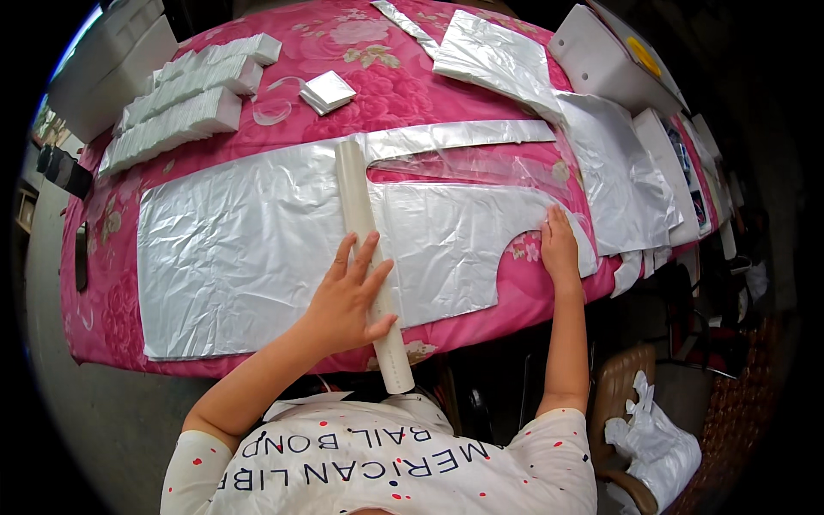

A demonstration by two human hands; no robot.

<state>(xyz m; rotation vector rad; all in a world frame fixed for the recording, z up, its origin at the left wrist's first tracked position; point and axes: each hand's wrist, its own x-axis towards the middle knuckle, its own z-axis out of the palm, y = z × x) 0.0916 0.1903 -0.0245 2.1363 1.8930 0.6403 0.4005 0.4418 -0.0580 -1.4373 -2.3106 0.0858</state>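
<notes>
A large clear plastic apron sheet [249, 249] lies flat on the pink flowered tablecloth [378, 86]. A long white tube [365, 249] lies across the sheet, its near end jutting over the table's front edge. My left hand [348, 296] rests on the tube with fingers spread, pressing it down. My right hand [558, 245] lies flat on the sheet's right end, beside the curved cut-out.
Rows of folded white packs [184, 99] sit at the back left, with a small folded stack [326, 90] near them. More plastic sheets [618, 172] pile up at the right, by white boxes [601, 60]. A brown chair [622, 395] with a white bag [657, 442] stands lower right.
</notes>
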